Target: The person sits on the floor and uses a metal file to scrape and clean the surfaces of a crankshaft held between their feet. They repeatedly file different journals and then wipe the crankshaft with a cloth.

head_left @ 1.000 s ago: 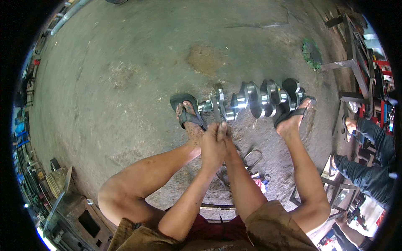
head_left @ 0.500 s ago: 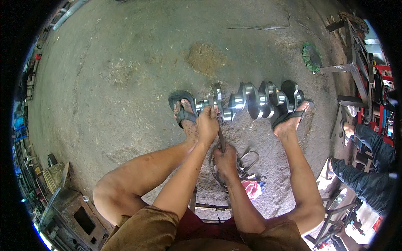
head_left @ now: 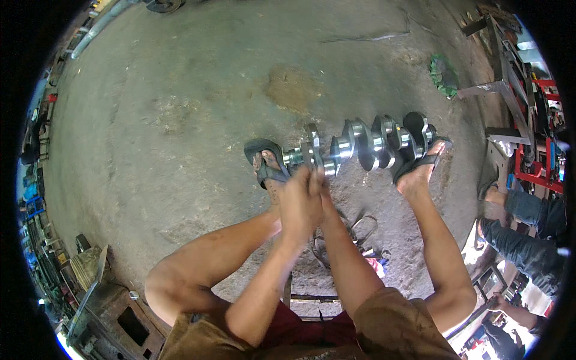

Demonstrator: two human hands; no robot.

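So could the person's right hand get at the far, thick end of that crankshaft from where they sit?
Probably yes: the right hand is beside the crankshaft, and only the sandalled right foot rests against that far end.

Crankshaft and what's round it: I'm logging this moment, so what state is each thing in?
Crankshaft: lying flat on the concrete floor, braced between two sandalled feet.
Left hand: closed, pressed against the right hand.
Right hand: mostly hidden behind the left, at the shaft's left end.
Green rag: crumpled on the floor.
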